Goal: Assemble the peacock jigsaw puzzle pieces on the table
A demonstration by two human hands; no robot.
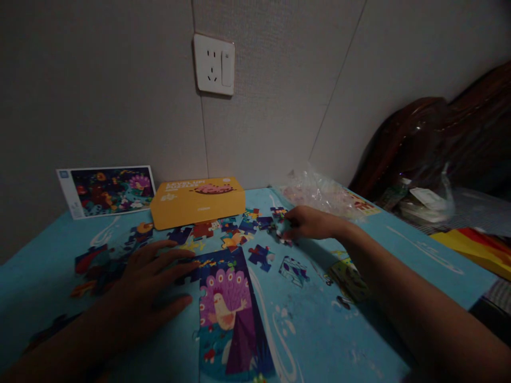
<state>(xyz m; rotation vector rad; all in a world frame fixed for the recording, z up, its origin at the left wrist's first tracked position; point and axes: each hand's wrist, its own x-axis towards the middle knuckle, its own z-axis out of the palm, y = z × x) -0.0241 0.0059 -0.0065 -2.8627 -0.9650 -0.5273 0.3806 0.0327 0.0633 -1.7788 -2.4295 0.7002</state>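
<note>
My left hand (155, 282) rests low over the table with its fingers spread, beside a joined section of jigsaw puzzle (227, 319) that shows a purple peacock. My right hand (307, 222) reaches to the far middle, fingers pinched on a puzzle piece (284, 230) with a mixed pattern. Several loose puzzle pieces (239, 229) lie to the left of that hand. Closer to me are a dark blue and red piece (261, 257) and a pale piece with purple marks (294, 270). Dark pieces (96, 260) lie left of my left hand, partly covered by it.
A yellow puzzle box (199, 205) and a picture card (112, 191) stand by the wall. A clear plastic bag (319, 191) lies at the back right. The blue table (339, 330) has a printed pattern. Dark carved wood (423, 127) rises beyond its right side.
</note>
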